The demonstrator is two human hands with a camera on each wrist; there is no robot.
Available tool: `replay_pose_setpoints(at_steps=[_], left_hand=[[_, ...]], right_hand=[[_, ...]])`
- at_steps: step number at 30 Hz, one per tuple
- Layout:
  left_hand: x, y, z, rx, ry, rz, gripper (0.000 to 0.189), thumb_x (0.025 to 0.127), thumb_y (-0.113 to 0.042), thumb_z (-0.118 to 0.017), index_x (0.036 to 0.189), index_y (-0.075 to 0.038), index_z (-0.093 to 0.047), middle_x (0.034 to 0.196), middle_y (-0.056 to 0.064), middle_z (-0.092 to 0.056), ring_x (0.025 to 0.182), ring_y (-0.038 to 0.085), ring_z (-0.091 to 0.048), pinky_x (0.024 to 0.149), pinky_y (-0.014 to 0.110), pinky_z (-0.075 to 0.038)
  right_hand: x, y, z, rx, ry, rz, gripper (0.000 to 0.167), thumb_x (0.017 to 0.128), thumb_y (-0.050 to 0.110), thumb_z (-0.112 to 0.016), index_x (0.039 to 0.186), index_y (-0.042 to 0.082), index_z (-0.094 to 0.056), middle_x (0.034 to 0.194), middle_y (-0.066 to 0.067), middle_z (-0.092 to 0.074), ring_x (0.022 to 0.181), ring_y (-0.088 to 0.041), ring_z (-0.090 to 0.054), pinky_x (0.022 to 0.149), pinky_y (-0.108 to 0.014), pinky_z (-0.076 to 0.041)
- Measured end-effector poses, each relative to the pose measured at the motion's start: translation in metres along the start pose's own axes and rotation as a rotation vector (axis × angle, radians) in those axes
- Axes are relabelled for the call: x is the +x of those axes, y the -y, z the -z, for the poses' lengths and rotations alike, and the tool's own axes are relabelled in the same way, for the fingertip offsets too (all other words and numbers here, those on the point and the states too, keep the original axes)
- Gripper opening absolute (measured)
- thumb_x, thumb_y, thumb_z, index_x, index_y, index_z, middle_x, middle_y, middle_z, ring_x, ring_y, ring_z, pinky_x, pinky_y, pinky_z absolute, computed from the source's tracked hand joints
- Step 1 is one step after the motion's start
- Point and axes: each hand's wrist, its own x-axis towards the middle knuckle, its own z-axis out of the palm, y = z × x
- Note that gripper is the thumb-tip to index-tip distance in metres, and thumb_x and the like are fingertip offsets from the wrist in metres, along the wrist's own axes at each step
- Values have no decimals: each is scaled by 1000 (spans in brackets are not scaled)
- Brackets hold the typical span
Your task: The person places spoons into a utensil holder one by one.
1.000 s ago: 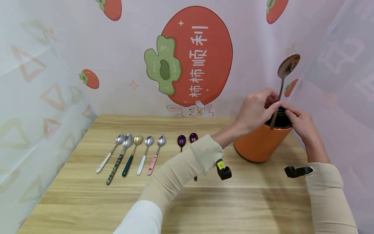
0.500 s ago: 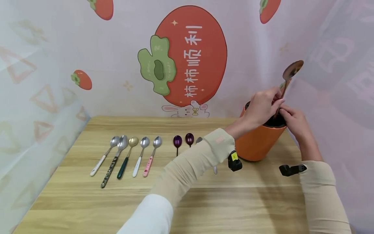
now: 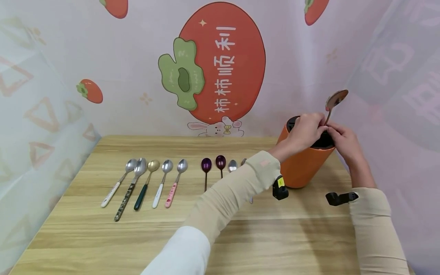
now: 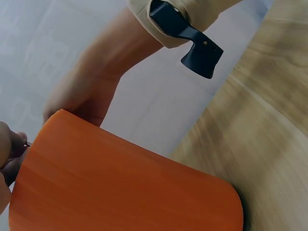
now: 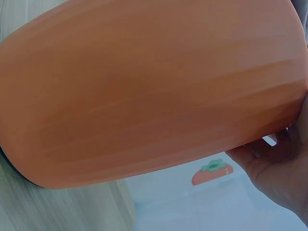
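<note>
My left hand (image 3: 304, 131) pinches the slim handle of a copper-coloured spoon (image 3: 336, 99) in the head view. Its bowl points up and tilts right, while the handle's lower end is hidden behind my fingers, inside an orange utensil holder (image 3: 306, 166) with a black interior (image 3: 324, 142). My right hand (image 3: 345, 143) grips the holder's back right rim, its fingertips close to the spoon handle and my left thumb. The left wrist view shows the right hand (image 4: 91, 91) at the upper edge. In the right wrist view, its fingers (image 5: 257, 156) bend behind the orange wall.
Several spoons with white, speckled, green and pink (image 3: 170, 194) handles lie in a row at left. Two purple spoons (image 3: 206, 165) and a silver spoon (image 3: 232, 165) lie mid-table, partly covered by my left sleeve (image 3: 233, 194). A printed curtain (image 3: 137, 65) stands behind the wooden table (image 3: 113, 244).
The spoon has gone lower into the holder, its bowl now nearer my hands. The left hand has come down with it, and the right fingers have shifted toward the handle.
</note>
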Motion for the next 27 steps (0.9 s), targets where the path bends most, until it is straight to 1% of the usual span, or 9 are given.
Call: replay_pose_setpoints(at_steps=[1, 3, 8, 11, 14, 18, 20, 23, 27], left_hand=[[1, 0, -1, -2, 8, 9, 12, 99, -28, -61, 95, -18, -64, 92, -8, -68, 82, 1, -63, 70, 10, -46], [1, -1, -2, 1, 14, 19, 12, 99, -28, -61, 94, -18, -65, 91, -9, -68, 81, 0, -63, 70, 10, -47], [1, 0, -3, 13, 13, 16, 11, 98, -28, -63, 95, -18, -66, 89, -9, -67, 79, 0, -62, 68, 10, -46], [0, 1, -4, 6, 12, 15, 11, 98, -29, -64, 98, -19, -68, 91, -10, -69, 81, 0, -63, 69, 9, -47], [-1, 3, -5, -7, 7, 18, 11, 97, -29, -64, 99, -19, -69, 94, -10, -70, 82, 0, -64, 70, 9, -47], [-2, 7, -5, -27, -10, 18, 12, 98, -27, -63, 103, -19, -70, 98, -10, -72, 87, 0, -66, 74, 9, -48], [-4, 9, -3, -32, -17, 18, 12, 99, -25, -63, 103, -18, -71, 99, -10, -72, 87, 0, -66, 75, 8, -48], [-8, 11, 1, -12, -21, 26, 10, 99, -24, -63, 102, -19, -71, 96, -11, -71, 84, -1, -65, 74, 8, -47], [-14, 15, 8, -1, -37, 35, 9, 99, -24, -63, 99, -19, -70, 90, -12, -70, 79, -2, -63, 71, 9, -46]], right_hand=[[0, 0, 0, 2, 4, -5, 57, 107, 42, -35, 152, 7, -38, 158, -13, -37, 146, -24, -34, 119, -50, -29], [1, 1, 0, 5, 6, -10, 57, 107, 42, -35, 152, 8, -38, 158, -13, -37, 145, -24, -34, 119, -51, -29], [2, 0, 0, 10, 7, -11, 56, 107, 42, -35, 152, 8, -38, 159, -9, -36, 145, -18, -34, 119, -45, -31], [1, -1, 0, 10, 6, -5, 56, 107, 40, -36, 152, 7, -38, 160, -8, -35, 146, -15, -33, 120, -40, -31], [1, -1, -1, 13, 6, 5, 56, 107, 41, -36, 152, 7, -38, 159, -10, -35, 145, -15, -34, 120, -39, -31], [1, 1, -3, 31, 18, 4, 59, 107, 42, -35, 152, 4, -36, 160, -17, -31, 149, -22, -29, 122, -45, -27], [1, 2, -3, 45, 23, 3, 59, 107, 41, -35, 152, 2, -34, 160, -19, -29, 151, -27, -26, 123, -47, -24], [1, 2, -2, 56, 30, -9, 56, 107, 41, -36, 154, 10, -35, 162, -14, -28, 152, -30, -23, 123, -50, -21], [1, 2, 0, 61, 37, -35, 52, 107, 44, -35, 154, 23, -38, 163, -10, -28, 152, -29, -22, 123, -52, -20]])
